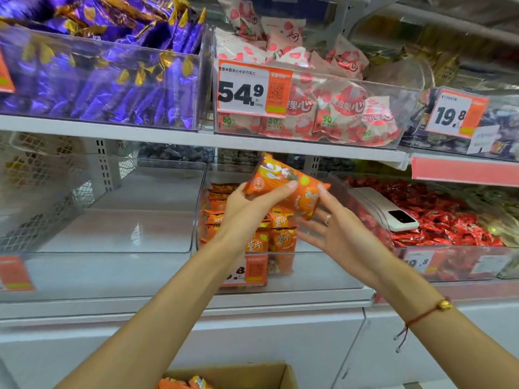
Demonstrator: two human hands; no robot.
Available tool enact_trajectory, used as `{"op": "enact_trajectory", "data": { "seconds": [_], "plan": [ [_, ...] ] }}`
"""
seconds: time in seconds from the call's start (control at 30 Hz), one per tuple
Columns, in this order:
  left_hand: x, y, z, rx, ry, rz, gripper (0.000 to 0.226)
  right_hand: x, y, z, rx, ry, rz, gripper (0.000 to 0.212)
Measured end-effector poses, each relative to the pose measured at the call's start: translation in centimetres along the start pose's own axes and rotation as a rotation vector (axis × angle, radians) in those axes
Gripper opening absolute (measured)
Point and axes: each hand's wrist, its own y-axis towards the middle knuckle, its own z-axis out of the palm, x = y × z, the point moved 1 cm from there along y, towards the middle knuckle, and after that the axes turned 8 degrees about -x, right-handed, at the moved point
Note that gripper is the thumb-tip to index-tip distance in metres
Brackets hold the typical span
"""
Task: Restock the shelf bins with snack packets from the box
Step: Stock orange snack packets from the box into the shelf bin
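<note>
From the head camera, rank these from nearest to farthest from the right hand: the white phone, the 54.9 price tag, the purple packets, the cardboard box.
Measured from the right hand:
1. White phone, just to its right, lying on the red candies.
2. 54.9 price tag, above and to the left, on the upper shelf.
3. Cardboard box, below, at the bottom edge.
4. Purple packets, far upper left.

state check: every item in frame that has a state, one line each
left hand: grips orange packets above the middle bin
right hand: fingers straight, touching the held packets' right end
orange packets: held, tilted, not yet in the bin
middle bin: partly filled, orange packets stacked at left
left lower bin: nothing visible inside
red candy bin: full, phone lying on top
phone: face down
cardboard box: open, orange packets inside
</note>
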Motion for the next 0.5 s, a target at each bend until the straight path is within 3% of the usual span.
{"op": "enact_trajectory", "data": {
  "seconds": [0.13, 0.23, 0.3, 0.4, 0.5],
  "plan": [
    [0.6, -0.1, 0.8, -0.013, 0.194, 0.121, 0.052, -0.2, -0.1, -0.5, -0.088, 0.124, -0.129, 0.041],
    [1.9, 0.4, -2.2, -0.026, 0.883, 0.515, 0.053, 0.3, 0.0, -2.2, -0.294, -0.118, -0.277, 0.037],
    [2.9, 0.5, -4.2, 0.062, 1.167, 0.687, 0.041, 0.0, 0.1, -3.4, -0.330, -0.336, -0.366, 0.025],
    [4.5, 0.2, -5.7, 0.177, 1.283, 0.683, 0.049, -1.3, 0.5, -3.9, -0.257, -0.659, -0.436, 0.026],
    [4.8, 0.0, -5.8, 0.170, 1.280, 0.655, 0.050, -1.7, 1.2, -2.9, -0.247, -0.946, -0.522, 0.035]
  ]
}}
